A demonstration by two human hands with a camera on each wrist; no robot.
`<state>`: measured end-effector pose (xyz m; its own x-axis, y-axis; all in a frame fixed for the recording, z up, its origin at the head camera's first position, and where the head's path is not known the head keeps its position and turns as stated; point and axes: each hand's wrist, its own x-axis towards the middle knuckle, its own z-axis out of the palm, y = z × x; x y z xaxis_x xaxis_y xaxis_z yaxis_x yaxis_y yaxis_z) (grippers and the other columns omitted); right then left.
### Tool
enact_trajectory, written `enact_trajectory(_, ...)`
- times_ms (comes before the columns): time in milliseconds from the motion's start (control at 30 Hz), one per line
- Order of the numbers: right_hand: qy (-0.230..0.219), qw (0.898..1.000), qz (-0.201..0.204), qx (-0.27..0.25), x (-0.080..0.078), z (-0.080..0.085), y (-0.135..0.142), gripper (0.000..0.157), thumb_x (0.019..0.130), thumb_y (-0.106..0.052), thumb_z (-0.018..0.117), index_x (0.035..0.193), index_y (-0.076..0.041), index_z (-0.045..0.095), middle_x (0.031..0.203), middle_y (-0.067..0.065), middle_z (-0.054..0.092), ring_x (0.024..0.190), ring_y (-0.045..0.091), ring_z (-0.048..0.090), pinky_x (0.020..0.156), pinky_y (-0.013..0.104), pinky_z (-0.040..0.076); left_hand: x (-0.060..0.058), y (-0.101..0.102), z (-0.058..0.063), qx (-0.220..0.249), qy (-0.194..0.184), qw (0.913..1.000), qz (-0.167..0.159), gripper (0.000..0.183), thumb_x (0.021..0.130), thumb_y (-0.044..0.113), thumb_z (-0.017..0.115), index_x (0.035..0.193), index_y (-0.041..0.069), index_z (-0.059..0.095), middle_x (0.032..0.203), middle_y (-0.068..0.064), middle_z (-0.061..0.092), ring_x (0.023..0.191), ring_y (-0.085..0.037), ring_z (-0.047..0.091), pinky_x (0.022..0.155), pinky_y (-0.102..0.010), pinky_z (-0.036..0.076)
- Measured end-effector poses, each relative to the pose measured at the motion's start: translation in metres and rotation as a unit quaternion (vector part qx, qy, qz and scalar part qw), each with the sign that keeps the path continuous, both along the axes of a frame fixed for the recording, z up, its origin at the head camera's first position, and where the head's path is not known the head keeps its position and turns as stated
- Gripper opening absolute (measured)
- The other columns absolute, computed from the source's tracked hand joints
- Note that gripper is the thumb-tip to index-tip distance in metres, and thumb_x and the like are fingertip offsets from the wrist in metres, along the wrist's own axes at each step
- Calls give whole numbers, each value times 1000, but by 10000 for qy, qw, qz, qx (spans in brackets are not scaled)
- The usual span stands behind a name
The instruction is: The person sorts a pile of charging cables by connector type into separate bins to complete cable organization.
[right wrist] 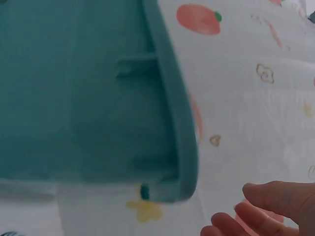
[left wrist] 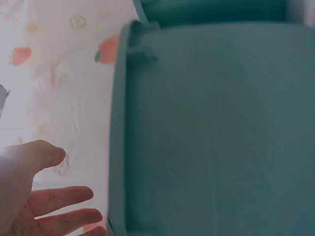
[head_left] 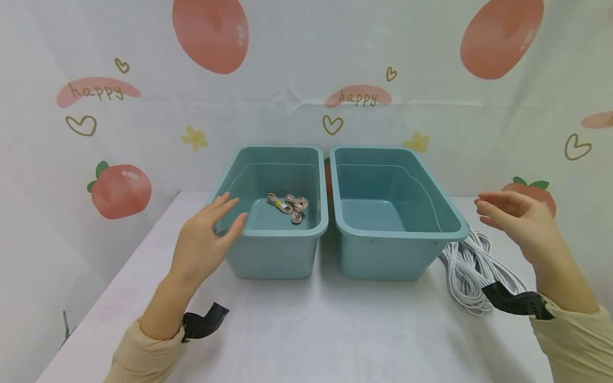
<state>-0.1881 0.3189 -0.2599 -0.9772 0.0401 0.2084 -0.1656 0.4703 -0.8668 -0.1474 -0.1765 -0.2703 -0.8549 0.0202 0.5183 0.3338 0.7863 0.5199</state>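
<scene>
My left hand (head_left: 203, 236) hovers by the near left corner of the left teal bin (head_left: 275, 255), thumb and fingers spread with nothing between them. Inside that bin lie two small tied cable bundles, one with a yellow tie (head_left: 279, 204) and a pinkish one (head_left: 298, 208). My right hand (head_left: 524, 226) is raised to the right of the right teal bin (head_left: 383, 258), its fingers loosely bent and holding nothing. Below it, a large coil of white cable (head_left: 471, 271) lies on the table, partly behind that bin. In the right wrist view, the right hand (right wrist: 268, 209) is apart from the bin's rim.
The two bins stand side by side with a narrow gap between them on a white-covered table (head_left: 335, 330). A white backdrop (head_left: 287, 69) printed with fruit and hearts rises behind. Black straps hang from both wrists over the table.
</scene>
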Motion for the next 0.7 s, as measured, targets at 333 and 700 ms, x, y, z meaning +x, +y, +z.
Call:
enact_trajectory(333,-969,9824,-128,1589,-5,-34,26,29,93,-39,53,118,-23,54,88,-30,59,73,-14,58,82,40,54,-8,67,14,59,551,9926,-1077,36,88,24,63,120,7,64,130,-10,59,124,-25,55,98,-44,48)
enact_trajectory(700,-1626,9543,479,2461,-5,-78,32,58,93,-32,56,127,13,44,120,39,51,89,34,66,72,40,58,-12,125,6,-543,199,9838,-1697,36,92,26,57,124,10,61,132,-7,58,114,-24,62,60,-30,54)
